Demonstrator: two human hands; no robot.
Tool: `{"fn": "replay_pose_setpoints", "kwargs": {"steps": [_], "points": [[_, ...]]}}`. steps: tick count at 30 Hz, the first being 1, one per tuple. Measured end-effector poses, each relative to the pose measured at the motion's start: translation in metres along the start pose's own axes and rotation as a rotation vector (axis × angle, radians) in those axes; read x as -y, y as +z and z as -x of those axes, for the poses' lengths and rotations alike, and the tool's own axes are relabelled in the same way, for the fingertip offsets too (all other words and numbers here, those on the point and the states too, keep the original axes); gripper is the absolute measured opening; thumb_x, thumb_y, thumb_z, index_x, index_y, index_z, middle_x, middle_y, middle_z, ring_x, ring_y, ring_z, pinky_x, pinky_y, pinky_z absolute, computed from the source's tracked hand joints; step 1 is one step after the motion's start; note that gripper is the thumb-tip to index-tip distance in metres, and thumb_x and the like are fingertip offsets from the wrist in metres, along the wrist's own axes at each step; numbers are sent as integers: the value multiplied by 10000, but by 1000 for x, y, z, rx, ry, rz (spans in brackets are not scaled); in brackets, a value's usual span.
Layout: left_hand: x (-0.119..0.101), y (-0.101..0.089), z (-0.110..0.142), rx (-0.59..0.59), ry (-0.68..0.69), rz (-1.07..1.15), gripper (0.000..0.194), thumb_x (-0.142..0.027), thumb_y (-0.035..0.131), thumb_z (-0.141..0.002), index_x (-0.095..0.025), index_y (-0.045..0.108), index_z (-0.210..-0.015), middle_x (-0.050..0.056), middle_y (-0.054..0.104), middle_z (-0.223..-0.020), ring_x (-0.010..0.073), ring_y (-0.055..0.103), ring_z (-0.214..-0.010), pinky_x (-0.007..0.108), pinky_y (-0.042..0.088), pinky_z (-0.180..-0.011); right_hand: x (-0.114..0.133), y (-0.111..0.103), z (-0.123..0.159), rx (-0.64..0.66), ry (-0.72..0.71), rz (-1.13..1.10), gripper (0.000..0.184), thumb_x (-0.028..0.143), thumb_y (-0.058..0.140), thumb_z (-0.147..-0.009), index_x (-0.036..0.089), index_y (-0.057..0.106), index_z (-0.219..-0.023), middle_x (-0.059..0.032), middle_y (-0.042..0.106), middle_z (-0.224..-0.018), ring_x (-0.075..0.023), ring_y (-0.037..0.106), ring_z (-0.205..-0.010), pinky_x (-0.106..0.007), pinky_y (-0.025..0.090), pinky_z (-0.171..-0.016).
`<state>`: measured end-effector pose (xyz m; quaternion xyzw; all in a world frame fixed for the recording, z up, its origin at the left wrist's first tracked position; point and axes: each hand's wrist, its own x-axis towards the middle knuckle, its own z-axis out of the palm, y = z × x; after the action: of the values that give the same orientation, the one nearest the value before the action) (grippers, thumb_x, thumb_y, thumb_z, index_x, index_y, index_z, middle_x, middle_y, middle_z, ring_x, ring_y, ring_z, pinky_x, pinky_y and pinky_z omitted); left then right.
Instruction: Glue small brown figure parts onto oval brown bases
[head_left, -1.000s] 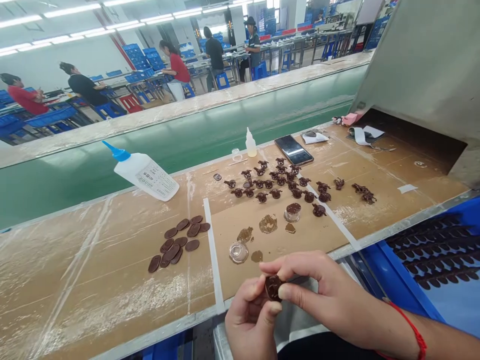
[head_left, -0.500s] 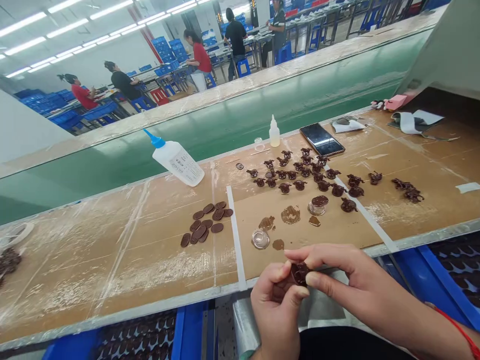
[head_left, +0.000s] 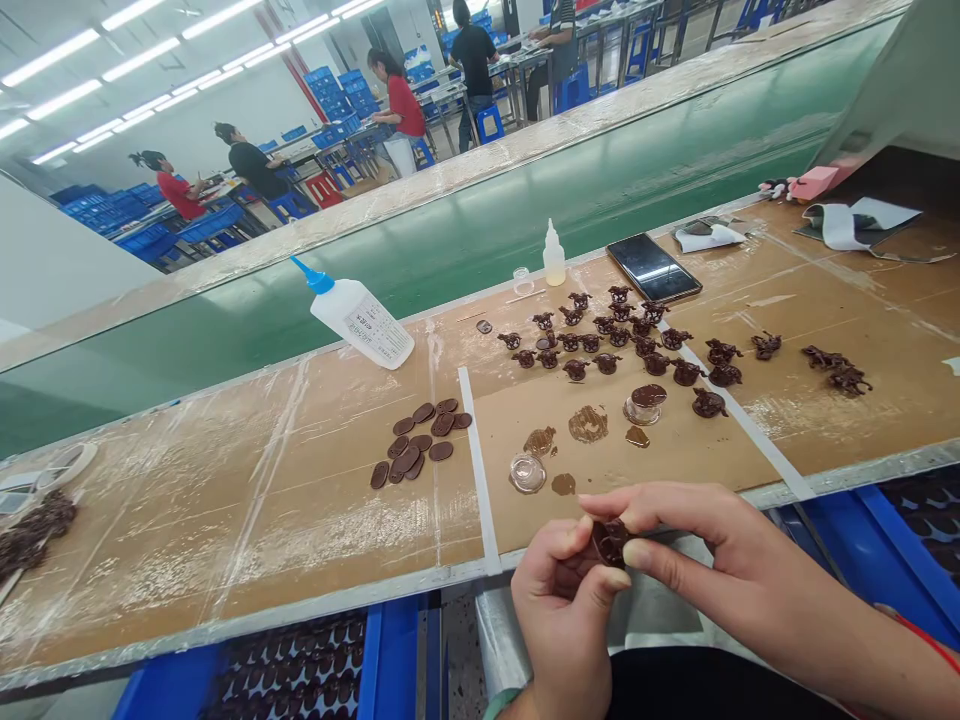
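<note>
Right now I am pinching a dark brown moulded piece [head_left: 611,541] between both hands, just above the near edge of the table [head_left: 300,607]. My right hand [head_left: 720,560] is reaching in from the side, its fingers [head_left: 667,505] pressing together over the top of the piece, while my left hand [head_left: 562,625] is cupping it from below, with the thumb and fingertips bearing on its edge. My fingers are hiding most of its shape. Nearest my hands, a clear plastic cup [head_left: 528,473] is sitting on a cardboard sheet [head_left: 675,450] among brown smears, and a second cup [head_left: 643,410] is carrying a brown disc on top. Farther up, small brown horse-shaped figures [head_left: 600,340] are lying in loose rows, and oval brown pieces [head_left: 420,440] are lying in a heap to the left. A glue bottle with a blue nozzle [head_left: 360,322], a small dropper bottle [head_left: 553,256] and a phone [head_left: 652,267] are resting near the back edge. Below the table, a blue crate [head_left: 292,665] is holding dark pieces.
</note>
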<state>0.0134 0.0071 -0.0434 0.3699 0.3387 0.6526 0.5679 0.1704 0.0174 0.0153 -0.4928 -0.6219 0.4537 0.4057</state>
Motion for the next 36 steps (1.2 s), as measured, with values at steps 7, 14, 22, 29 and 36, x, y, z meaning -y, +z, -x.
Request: {"fn": "replay_pose_setpoints", "kwargs": {"steps": [7,14,22,29,36], "points": [[0,2,0,-2,29,-34,231,-256,932,-747,-279,832,-954,9,782,-850,142,747,-764,202,614,-715,-2,-2,1,3,11,-20,177,384,672,-940,250,772,-881,-83,793,-1161,-277,757,-1085,-367,633,-907],[3,-1,0,6,6,-63,250,-242,929,-751,-276,827,-977,15,774,-867,150,738,-771,213,608,-709,-3,-4,1,2,24,-28,187,396,673,-937,249,769,-870,-78,795,-1157,-270,754,-1092,-369,625,-929],[1,3,-1,-6,6,-74,232,-270,938,-737,-281,830,-941,13,778,-848,158,748,-766,221,621,-703,0,-5,-4,15,-7,-17,189,346,639,-940,251,783,-863,-82,799,-1141,-268,769,-1047,-337,647,-841],[0,10,-7,-11,12,-41,244,-245,947,-726,-287,837,-940,6,807,-872,141,767,-765,200,625,-719,-1,-7,0,17,51,-60,220,403,635,-964,242,772,-905,-93,783,-1187,-283,749,-1088,-372,632,-898],[-2,10,-8,85,-61,-11,313,-285,904,-792,-299,829,-1095,60,847,-987,211,812,-866,261,656,-794,0,-13,2,-25,108,-141,273,490,651,-974,242,748,-910,-76,777,-1200,-262,733,-1104,-363,605,-947]]}}
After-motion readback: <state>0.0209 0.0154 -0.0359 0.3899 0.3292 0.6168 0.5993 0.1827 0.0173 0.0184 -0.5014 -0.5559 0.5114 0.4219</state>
